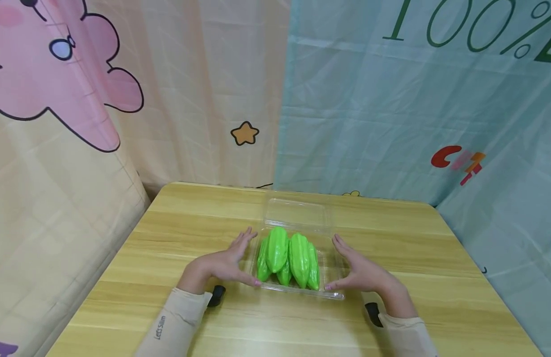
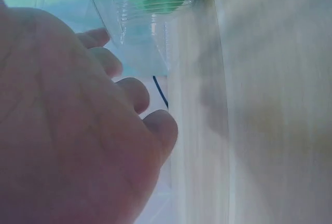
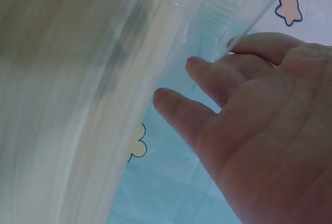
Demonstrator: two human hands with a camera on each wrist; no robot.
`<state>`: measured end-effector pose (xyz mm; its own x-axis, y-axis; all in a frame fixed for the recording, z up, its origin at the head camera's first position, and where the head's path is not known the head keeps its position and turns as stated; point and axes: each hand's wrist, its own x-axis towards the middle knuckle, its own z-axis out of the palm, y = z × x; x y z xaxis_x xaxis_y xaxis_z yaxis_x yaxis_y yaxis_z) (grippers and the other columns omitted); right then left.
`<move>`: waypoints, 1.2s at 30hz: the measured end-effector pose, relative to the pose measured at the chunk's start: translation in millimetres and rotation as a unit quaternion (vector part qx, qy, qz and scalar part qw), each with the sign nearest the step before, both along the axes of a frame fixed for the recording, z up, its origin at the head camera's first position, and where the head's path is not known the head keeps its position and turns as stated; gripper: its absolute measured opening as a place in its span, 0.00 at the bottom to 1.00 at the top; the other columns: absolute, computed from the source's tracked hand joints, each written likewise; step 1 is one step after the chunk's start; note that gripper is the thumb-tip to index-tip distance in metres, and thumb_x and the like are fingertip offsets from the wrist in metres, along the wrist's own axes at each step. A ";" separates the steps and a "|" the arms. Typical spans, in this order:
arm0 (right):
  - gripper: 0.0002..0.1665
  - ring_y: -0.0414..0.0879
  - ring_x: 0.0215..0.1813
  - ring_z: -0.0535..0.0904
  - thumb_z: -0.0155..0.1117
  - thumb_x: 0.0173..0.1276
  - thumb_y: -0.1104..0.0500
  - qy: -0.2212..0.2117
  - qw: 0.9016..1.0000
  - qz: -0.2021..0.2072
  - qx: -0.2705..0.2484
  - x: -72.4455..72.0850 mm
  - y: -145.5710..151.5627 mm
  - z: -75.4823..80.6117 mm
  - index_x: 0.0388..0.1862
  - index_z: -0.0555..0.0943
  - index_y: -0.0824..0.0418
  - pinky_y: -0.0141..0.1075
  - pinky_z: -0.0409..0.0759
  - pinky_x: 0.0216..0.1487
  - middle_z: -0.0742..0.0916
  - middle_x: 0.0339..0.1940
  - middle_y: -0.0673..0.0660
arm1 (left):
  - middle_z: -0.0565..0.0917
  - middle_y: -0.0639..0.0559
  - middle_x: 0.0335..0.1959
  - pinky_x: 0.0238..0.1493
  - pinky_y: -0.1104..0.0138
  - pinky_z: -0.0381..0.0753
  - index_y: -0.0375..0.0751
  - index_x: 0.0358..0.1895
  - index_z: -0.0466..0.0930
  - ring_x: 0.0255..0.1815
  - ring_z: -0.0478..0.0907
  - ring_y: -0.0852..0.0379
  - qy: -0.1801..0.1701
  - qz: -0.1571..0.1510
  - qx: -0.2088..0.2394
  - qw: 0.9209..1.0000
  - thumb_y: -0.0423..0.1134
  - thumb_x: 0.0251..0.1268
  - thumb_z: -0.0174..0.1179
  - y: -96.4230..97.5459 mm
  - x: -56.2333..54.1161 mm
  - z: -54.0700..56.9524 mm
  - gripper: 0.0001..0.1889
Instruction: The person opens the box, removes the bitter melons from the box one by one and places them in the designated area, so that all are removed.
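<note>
A clear plastic clamshell box (image 1: 329,258) lies on the table with its lid (image 1: 297,213) folded back, away from the person. Several shiny, bright green, ridged fruits like star fruit (image 1: 299,258) are piled inside. My left hand (image 1: 223,263) is at the box's left side, fingers spread and thumb by the front left corner. On the other side is my right hand (image 1: 362,270), spread likewise, its thumb near the front right edge. In both wrist views the fingers extend beside the clear wall, uncurled; whether they touch it is hard to tell.
The wooden table (image 1: 177,228) reaches past the box on all sides. Printed curtains (image 1: 204,99) hang behind the table and at both sides. A black strap piece (image 1: 216,296) shows at the left wrist, another (image 1: 373,314) at the right.
</note>
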<state>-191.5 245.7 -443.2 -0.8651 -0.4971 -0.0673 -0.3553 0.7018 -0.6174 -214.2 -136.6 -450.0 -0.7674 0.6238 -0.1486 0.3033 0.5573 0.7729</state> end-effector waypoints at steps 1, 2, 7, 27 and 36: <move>0.79 0.65 0.80 0.43 0.80 0.49 0.35 -0.004 1.000 0.001 -0.002 -0.6 -0.2 -0.6 0.82 0.41 0.70 0.59 0.51 0.75 0.43 0.82 0.66 | 0.25 0.42 0.81 0.73 0.35 0.37 0.43 0.82 0.31 0.79 0.23 0.38 0.004 -0.002 -0.002 1.000 0.57 0.48 0.78 0.7 -0.1 0.9 0.70; 0.80 0.65 0.80 0.43 0.81 0.49 0.35 -0.006 1.000 0.002 -0.003 -1.1 -0.3 -1.0 0.82 0.40 0.69 0.58 0.51 0.75 0.42 0.82 0.66 | 0.25 0.42 0.81 0.73 0.36 0.36 0.42 0.82 0.31 0.79 0.22 0.39 0.009 -0.005 -0.005 1.000 0.57 0.48 0.78 1.1 -0.6 1.5 0.70; 0.82 0.64 0.80 0.42 0.81 0.48 0.34 -0.016 1.000 0.005 -0.010 -3.8 -0.8 -3.3 0.82 0.37 0.66 0.58 0.51 0.75 0.39 0.82 0.64 | 0.24 0.43 0.81 0.73 0.38 0.34 0.43 0.82 0.27 0.79 0.20 0.40 0.030 -0.030 -0.014 0.999 0.58 0.46 0.79 2.1 -5.8 1.1 0.73; 0.83 0.68 0.79 0.40 0.83 0.49 0.38 -0.063 0.998 0.004 0.006 -22.8 -14.5 11.9 0.82 0.33 0.67 0.60 0.49 0.75 0.37 0.81 0.69 | 0.23 0.45 0.81 0.76 0.44 0.36 0.41 0.80 0.23 0.80 0.22 0.42 0.014 -0.035 -0.026 0.999 0.53 0.41 0.83 4.9 -23.1 10.6 0.78; 0.75 0.66 0.79 0.48 0.81 0.52 0.39 -0.002 0.998 -0.061 -0.022 -24.5 -22.5 36.8 0.83 0.44 0.63 0.62 0.56 0.73 0.50 0.82 0.67 | 0.21 0.51 0.80 0.76 0.46 0.39 0.44 0.81 0.23 0.80 0.25 0.43 -0.009 -0.035 -0.017 0.999 0.52 0.43 0.82 4.4 -26.3 9.6 0.77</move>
